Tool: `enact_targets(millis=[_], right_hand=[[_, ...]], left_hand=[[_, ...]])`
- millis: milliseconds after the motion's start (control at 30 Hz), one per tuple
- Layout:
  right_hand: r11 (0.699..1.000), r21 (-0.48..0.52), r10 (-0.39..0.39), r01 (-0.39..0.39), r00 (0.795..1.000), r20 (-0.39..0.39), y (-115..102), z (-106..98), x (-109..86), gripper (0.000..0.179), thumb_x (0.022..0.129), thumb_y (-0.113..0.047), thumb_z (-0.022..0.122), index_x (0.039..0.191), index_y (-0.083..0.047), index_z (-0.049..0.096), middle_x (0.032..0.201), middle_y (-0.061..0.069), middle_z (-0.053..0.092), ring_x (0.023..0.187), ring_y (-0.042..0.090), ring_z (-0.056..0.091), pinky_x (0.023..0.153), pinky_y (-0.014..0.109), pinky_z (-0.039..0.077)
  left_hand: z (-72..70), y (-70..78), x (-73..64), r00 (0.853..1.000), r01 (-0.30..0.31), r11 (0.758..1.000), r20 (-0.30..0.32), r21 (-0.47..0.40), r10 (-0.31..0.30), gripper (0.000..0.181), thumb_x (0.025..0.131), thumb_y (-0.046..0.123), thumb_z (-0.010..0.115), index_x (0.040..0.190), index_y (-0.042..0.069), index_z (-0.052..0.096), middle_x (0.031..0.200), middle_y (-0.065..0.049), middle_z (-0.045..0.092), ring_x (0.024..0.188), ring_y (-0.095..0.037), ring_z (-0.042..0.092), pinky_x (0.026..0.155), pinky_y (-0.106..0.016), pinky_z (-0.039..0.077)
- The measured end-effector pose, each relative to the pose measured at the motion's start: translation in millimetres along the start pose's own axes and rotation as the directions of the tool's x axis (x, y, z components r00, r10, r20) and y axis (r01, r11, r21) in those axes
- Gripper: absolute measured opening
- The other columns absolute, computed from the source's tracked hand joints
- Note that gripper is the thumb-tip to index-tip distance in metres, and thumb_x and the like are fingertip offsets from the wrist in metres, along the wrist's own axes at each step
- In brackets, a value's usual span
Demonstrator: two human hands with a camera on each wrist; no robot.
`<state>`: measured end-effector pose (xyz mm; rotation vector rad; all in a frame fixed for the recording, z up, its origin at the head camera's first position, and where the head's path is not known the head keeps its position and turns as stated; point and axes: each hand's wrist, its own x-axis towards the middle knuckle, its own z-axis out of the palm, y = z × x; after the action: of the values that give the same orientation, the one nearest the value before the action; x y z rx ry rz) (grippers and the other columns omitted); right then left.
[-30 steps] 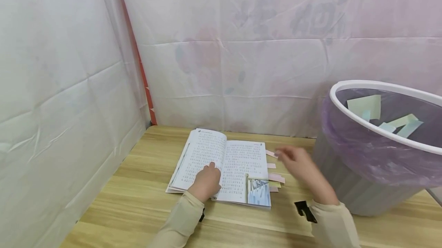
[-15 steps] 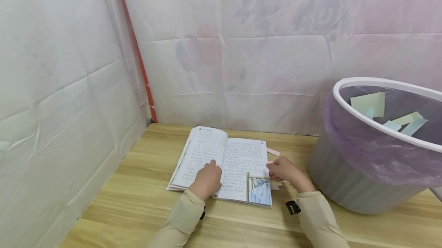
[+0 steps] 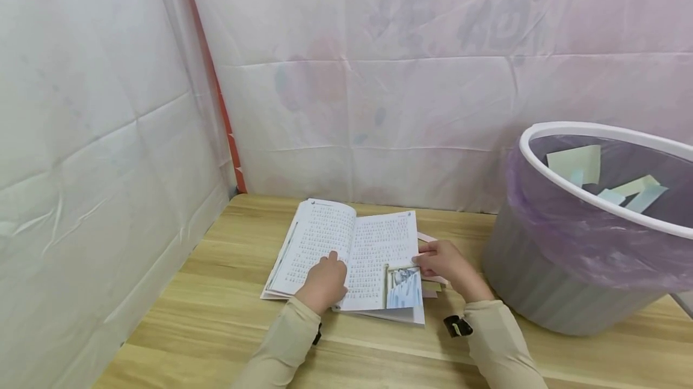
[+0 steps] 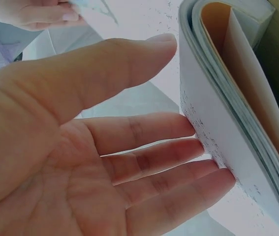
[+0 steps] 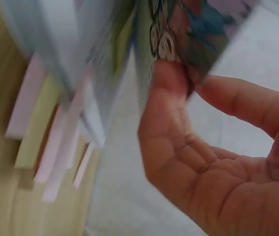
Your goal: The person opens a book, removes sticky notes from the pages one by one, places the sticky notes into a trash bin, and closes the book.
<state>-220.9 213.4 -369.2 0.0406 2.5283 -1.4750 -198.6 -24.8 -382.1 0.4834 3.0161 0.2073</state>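
An open book [image 3: 323,235] lies on the wooden table with printed text on both sides. My left hand [image 3: 323,282] rests on its left page near the spine; in the left wrist view those fingers [image 4: 164,167] are nearly straight, their tips against the paper. At the right edge, my right hand [image 3: 447,264] pinches a page [image 3: 384,238] between thumb and fingers, and this page stands lifted off the ones beneath. The right wrist view shows the pinched page corner [image 5: 205,42] up close. Pink and yellow sticky tabs [image 5: 36,130] stick out from the pages below.
To the right stands a grey waste bin [image 3: 533,281] with a white rim and a purple liner [image 3: 563,245]. Pale green and blue paper slips [image 3: 576,163] lie inside it. Light cloth sheets [image 3: 379,106] hang behind and at the left.
My right hand has come down from the upper tabs to the right page's edge, taken hold of a page and raised it slightly. The left hand stays in place.
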Motion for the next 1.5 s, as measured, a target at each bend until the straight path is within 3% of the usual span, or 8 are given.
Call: enact_targets(millis=[167,400,567,667,900,1167,1367,1500], right_hand=[[0.995,0.011,-0.1,0.099,0.994,0.046,-15,11,-11.4,0.033,0.09,-0.004,0.061,0.112,0.019,0.053,0.088,0.018,0.069,0.068,0.015,0.064,0.067,0.035,0.058],[0.945,-0.209,-0.25,0.252,0.968,0.039,-46,44,-46.0,0.013,0.088,-0.009,0.065,0.087,0.003,0.062,0.071,0.009,0.066,0.059,0.016,0.06,0.052,0.029,0.051],[0.845,-0.416,-0.403,0.337,0.912,-0.081,-48,89,-61.2,0.02,0.085,-0.006,0.065,0.098,0.011,0.064,0.067,0.012,0.064,0.05,0.011,0.051,0.042,0.022,0.041],[0.774,-0.514,-0.479,0.37,0.873,-0.094,-39,113,-59.0,0.041,0.086,-0.003,0.062,0.117,0.022,0.052,0.075,0.023,0.066,0.045,0.012,0.052,0.038,0.019,0.04],[0.634,-0.589,-0.63,0.501,0.777,-0.017,-21,137,-49.5,0.054,0.082,0.003,0.062,0.129,0.021,0.043,0.125,0.038,0.052,0.101,0.046,0.062,0.077,0.043,0.056],[0.592,-0.59,-0.634,0.549,0.769,0.08,-13,139,-39.6,0.05,0.087,-0.004,0.064,0.131,0.014,0.049,0.136,0.032,0.046,0.118,0.045,0.053,0.088,0.05,0.051],[0.563,-0.603,-0.637,0.565,0.761,0.119,-11,136,-36.7,0.048,0.089,-0.008,0.064,0.13,0.012,0.052,0.136,0.03,0.047,0.116,0.05,0.053,0.084,0.054,0.052],[0.574,-0.58,-0.625,0.579,0.767,0.148,-10,133,-36.9,0.047,0.091,-0.01,0.062,0.132,0.01,0.051,0.138,0.029,0.046,0.113,0.053,0.052,0.082,0.057,0.051]], left_hand=[[-1.9,-9.2,0.0,0.999,-0.04,0.998,-0.007,-0.041,0.04,0.033,0.08,0.018,0.078,0.099,-0.007,0.067,0.114,-0.021,0.059,0.093,-0.032,0.061,0.076,-0.04,0.056],[-5.2,-34.0,3.8,0.994,-0.11,0.976,-0.025,-0.186,0.108,0.029,0.081,0.013,0.075,0.103,-0.005,0.069,0.105,-0.017,0.067,0.1,-0.032,0.063,0.09,-0.04,0.05],[-9.5,-47.9,2.9,0.996,-0.078,0.929,0.022,-0.362,0.092,0.032,0.081,0.008,0.074,0.11,-0.005,0.068,0.118,-0.018,0.065,0.117,-0.036,0.056,0.102,-0.047,0.042],[-14.7,-51.7,0.6,0.997,-0.061,0.932,0.031,-0.358,0.077,0.035,0.082,0.007,0.074,0.114,-0.005,0.066,0.122,-0.02,0.062,0.121,-0.037,0.053,0.105,-0.048,0.039],[-28.5,-78.2,-7.7,0.999,0.005,0.949,0.033,-0.316,0.006,0.034,0.084,0.004,0.068,0.116,-0.004,0.065,0.119,-0.02,0.064,0.115,-0.036,0.057,0.1,-0.047,0.043],[-45.4,-108.1,-15.4,0.995,-0.065,0.911,-0.096,-0.407,0.028,0.031,0.093,-0.006,0.048,0.119,-0.005,0.065,0.116,-0.021,0.065,0.086,-0.023,0.057,0.075,-0.037,0.048],[-57.0,-80.6,-22.9,0.938,-0.156,0.919,-0.346,-0.363,0.023,0.028,0.09,-0.009,0.052,0.116,-0.01,0.063,0.111,-0.024,0.065,0.098,-0.034,0.064,0.086,-0.045,0.052],[-52.4,-36.2,-22.2,0.942,-0.251,0.911,-0.298,-0.328,0.152,0.033,0.087,-0.012,0.053,0.119,-0.011,0.059,0.118,-0.024,0.063,0.111,-0.037,0.06,0.096,-0.047,0.047]])
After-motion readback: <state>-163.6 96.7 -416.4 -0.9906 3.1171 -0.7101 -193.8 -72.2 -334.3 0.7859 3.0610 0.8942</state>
